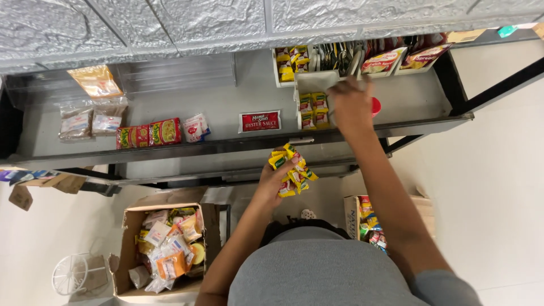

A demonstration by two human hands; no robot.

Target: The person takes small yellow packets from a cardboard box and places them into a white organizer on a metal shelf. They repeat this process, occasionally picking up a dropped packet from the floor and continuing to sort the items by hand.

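Shelf point(226, 107) bin point(312, 107) holds yellow sachets; left hand point(277, 178) grips sachets point(292, 170), right hand point(351, 105) grasps the bin.

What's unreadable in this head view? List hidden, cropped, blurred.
- Right hand: fingertips blurred at the white tray; whether it holds anything cannot be told.
- Left hand: palm hidden behind the bunch of yellow sachets; their number is unclear.
- Open cardboard box: its lower layers are buried under the top packets.
- Second box: partly covered by the right forearm.
- Dark packets at the shelf back: too small to identify.
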